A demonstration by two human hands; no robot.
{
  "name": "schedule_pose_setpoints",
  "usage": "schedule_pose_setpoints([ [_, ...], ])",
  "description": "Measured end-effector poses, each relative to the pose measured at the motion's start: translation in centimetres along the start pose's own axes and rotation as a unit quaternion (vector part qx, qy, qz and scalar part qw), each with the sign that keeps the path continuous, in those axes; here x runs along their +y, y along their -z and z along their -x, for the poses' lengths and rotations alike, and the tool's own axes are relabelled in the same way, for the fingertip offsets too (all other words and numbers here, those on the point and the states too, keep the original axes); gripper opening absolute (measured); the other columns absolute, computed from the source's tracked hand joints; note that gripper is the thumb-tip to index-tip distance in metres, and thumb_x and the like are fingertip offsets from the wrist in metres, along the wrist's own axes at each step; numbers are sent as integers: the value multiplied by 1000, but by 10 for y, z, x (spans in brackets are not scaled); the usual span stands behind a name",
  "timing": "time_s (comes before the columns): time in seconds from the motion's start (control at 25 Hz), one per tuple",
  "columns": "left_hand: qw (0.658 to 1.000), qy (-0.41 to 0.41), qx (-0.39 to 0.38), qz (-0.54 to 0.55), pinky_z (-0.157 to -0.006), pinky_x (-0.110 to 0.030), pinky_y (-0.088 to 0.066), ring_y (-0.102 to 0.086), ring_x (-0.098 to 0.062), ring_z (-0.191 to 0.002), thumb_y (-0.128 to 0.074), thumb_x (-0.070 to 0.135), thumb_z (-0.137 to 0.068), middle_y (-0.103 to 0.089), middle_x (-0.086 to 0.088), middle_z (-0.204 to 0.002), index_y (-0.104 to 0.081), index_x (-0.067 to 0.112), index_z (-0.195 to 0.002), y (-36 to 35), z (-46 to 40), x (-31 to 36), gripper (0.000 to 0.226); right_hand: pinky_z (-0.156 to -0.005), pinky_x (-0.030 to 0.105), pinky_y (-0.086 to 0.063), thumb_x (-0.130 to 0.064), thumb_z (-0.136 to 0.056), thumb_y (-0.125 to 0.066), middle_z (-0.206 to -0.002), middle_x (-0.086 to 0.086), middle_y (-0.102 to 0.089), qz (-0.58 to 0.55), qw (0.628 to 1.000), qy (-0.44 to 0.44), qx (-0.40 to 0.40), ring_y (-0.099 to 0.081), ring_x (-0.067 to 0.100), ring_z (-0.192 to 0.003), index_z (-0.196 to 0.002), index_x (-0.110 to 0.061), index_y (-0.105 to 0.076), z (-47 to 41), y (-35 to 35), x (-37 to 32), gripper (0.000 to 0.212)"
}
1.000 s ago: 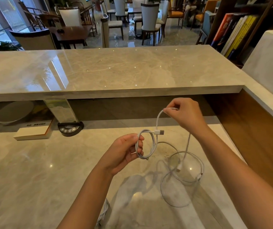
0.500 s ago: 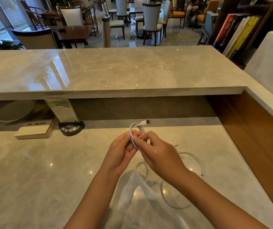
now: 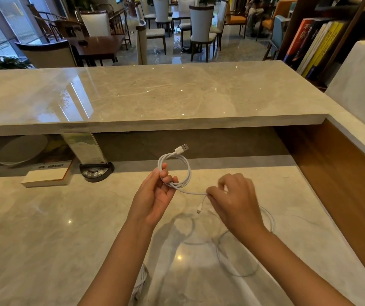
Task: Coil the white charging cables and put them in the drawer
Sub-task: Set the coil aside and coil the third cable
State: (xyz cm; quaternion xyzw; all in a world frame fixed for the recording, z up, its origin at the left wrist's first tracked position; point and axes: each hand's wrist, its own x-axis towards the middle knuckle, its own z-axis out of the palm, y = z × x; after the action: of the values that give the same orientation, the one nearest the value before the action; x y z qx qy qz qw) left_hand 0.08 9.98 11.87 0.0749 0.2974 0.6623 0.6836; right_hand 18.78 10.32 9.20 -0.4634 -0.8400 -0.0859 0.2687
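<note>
1. A white charging cable (image 3: 184,173) was wound into a small round coil of several turns, held in the air above the marble surface (image 3: 44,228), its USB plug (image 3: 182,149) sticking up and to the right from the top of the coil.
2. The left hand (image 3: 155,195) gripped the coil at its lower left, thumb and fingers curled round the gathered strands.
3. A single strand ran from the bottom of the coil rightward to the right hand (image 3: 234,204), which pinched it between thumb and fingertip; the rest of that hand was somewhat blurred.
4. Below the pinch the short free end hung down, ending in a small connector (image 3: 199,210) that dangled clear of the surface.
5. A second white cable (image 3: 232,267) lay in loose loops on the surface beneath and to the right of the right forearm, partly hidden by it.
6. Another bundle of white cable (image 3: 140,281) showed at the near edge, just beside the left forearm.
7. Farther back on the left, a white book (image 3: 47,176) lay flat, just beside a dark round device with buttons (image 3: 96,172) that carried an upright clear sign holder (image 3: 84,146).
8. A raised marble counter (image 3: 155,96) ran across behind, with a shelf of books (image 3: 313,45) at the right and dining chairs (image 3: 201,29) beyond.
</note>
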Motion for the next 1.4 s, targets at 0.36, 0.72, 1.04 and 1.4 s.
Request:
schedule_pose_setpoints([
  [0.36,990,87,-62,-97,-70,-28,-58,-55,-9,-51,-39,12,-97,-54,-1,-59,-59,5,-89,9,9,-30,23,-37,18,-36,-5,-79,-67,-77,13,-67,-500,665,-555,-23,-45,11,-42,-99,-11,-58,4,-6,28,23],
  [0.72,966,166,-68,-188,-69,-25,-54,-48,-9,-50,-38,10,-95,-49,2,-57,-57,6,-88,30,13,-40,20,-33,11,-35,9,-87,-49,-71,10,-57,-616,508,-601,-22,-47,3,-33,-93,-1,-61,2,-8,45,16],
  [1.04,974,193,-63,-103,-62,-22,-51,-43,-7,-45,-47,12,-83,-47,3,-54,-55,7,-84,35,9,-45,9,-40,18,-36,8,-89,-45,-69,7,-58,-549,689,-411,-234,-48,9,-40,-86,-10,-62,34,-12,24,25],
  [1.4,981,190,-13,-39,-56,-22,-50,-39,-7,-40,-42,9,-90,-45,1,-52,-64,5,-66,33,7,-52,33,-55,27,-45,-7,-82,-57,-81,2,-53,-562,769,-282,-113,-51,13,-57,-106,-45,-34,43,-14,-2,51],
])
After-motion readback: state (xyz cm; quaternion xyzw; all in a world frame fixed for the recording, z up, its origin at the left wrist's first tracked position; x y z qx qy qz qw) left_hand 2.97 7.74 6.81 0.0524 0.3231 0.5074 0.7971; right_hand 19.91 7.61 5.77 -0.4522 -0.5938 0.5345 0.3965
